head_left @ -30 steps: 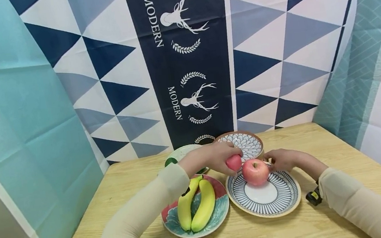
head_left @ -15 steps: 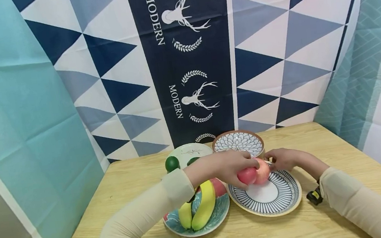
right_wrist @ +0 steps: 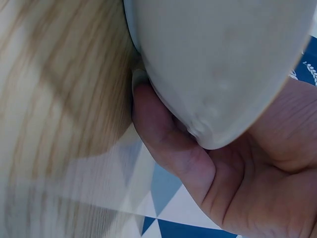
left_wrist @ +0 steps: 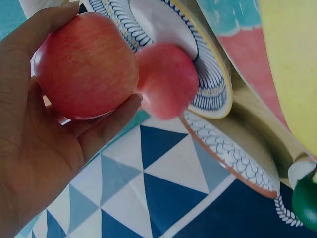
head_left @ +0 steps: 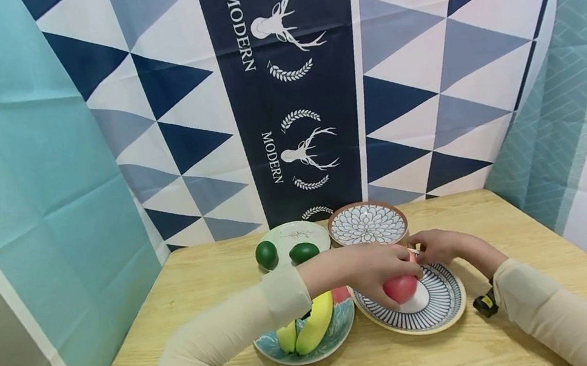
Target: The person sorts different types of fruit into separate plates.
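My left hand (head_left: 378,267) grips a red apple (left_wrist: 86,67) over the blue-and-white striped plate (head_left: 445,301). A second apple (left_wrist: 166,79) sits on that plate, mostly hidden behind the left hand in the head view. At the plate's far right edge, my right hand (head_left: 437,246) pinches the rim. The right wrist view shows the pale underside of the plate (right_wrist: 223,69), with a finger of the right hand (right_wrist: 267,163) tucked beneath it.
Two bananas (head_left: 318,320) lie on a teal and red plate (head_left: 340,336) to the left. Behind it, a pale plate (head_left: 293,229) has two green fruits (head_left: 304,252) by it. A brown-rimmed patterned bowl (head_left: 367,223) stands at the back. A patterned curtain (head_left: 426,99) hangs behind the table.
My left hand has moved right and toward me with its apple, from beside the other apple to in front of it. The right hand stays at the plate's rim.
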`<state>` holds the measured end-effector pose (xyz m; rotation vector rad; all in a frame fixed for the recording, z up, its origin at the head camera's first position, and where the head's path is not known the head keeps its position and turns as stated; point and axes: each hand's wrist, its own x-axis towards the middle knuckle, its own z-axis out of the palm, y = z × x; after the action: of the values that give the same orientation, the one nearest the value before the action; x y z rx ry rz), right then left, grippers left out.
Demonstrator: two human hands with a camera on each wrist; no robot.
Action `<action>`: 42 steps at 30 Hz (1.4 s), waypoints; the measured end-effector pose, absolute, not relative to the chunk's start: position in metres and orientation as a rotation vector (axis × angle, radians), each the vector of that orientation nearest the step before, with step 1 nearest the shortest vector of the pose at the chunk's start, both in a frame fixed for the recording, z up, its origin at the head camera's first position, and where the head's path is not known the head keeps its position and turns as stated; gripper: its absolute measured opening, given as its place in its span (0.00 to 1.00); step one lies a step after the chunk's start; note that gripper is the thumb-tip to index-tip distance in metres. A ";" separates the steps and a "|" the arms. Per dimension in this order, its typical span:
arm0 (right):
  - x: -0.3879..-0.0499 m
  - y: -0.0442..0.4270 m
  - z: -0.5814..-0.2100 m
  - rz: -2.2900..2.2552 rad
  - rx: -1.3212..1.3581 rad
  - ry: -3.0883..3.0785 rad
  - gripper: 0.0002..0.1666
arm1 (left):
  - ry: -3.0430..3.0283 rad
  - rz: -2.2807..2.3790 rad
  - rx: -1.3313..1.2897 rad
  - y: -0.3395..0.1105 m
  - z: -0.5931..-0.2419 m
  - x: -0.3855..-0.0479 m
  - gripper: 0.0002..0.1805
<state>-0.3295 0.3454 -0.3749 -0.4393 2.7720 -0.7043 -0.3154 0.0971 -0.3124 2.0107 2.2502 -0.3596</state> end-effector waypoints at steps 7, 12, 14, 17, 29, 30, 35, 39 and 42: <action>-0.330 0.345 -0.377 -0.724 -0.463 2.773 0.08 | 2.178 -0.438 2.125 0.109 -0.319 -0.306 0.39; -0.331 0.345 -0.378 -0.713 -0.499 2.782 0.09 | 2.158 -0.487 2.147 0.117 -0.320 -0.299 0.40; -0.331 0.345 -0.378 -0.714 -0.497 2.783 0.08 | 2.148 -0.507 2.152 0.120 -0.320 -0.296 0.40; -0.331 0.345 -0.377 -0.707 -0.490 2.787 0.07 | 2.137 -0.548 2.152 0.124 -0.323 -0.293 0.41; -0.328 0.343 -0.375 -0.702 -0.491 2.791 0.06 | 2.102 -0.706 2.177 0.132 -0.338 -0.291 0.38; -0.328 0.343 -0.376 -0.700 -0.503 2.791 0.05 | 2.102 -0.719 2.177 0.133 -0.339 -0.291 0.38; -0.329 0.344 -0.377 -0.700 -0.517 2.793 0.05 | 2.100 -0.765 2.164 0.135 -0.342 -0.292 0.39; -0.329 0.344 -0.377 -0.700 -0.510 2.786 0.05 | 2.104 -0.761 2.175 0.136 -0.341 -0.292 0.39; -0.329 0.344 -0.377 -0.697 -0.515 2.784 0.05 | 2.109 -0.758 2.180 0.136 -0.340 -0.291 0.40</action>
<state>-0.3290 0.3435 -0.3766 -0.5153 2.7838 -0.6971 -0.2914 0.1362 -0.3396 2.1804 2.1086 -0.7580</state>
